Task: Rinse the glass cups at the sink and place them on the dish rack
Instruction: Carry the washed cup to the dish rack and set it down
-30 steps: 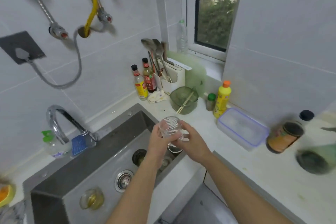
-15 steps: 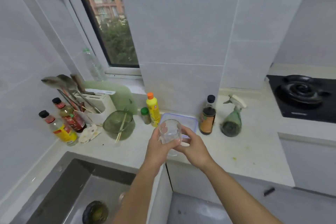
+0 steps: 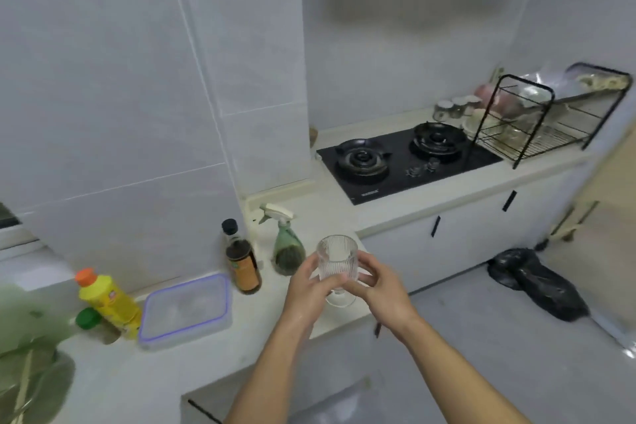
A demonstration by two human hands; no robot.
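1. Ribbed glass cup (image 3: 336, 260) – upright, held over the counter edge (image 3: 344, 320) w/ both hands.
2. Left hand (image 3: 311, 289) wraps its left side, fingers curled round it.
3. Right hand (image 3: 380, 287) grips the right side – thumb on front.
4. Dish rack (image 3: 537, 120) far right, past the stove (image 3: 402, 162), well apart from cup.

The left grip (image 3: 309, 289) and right grip (image 3: 382, 289) are covering the stem of the glass cup (image 3: 337, 255). Far right of the grips, the dish rack (image 3: 543, 139) contents are blurring together. Far left, a smeared green bowl (image 3: 34, 379) is running off the edge.
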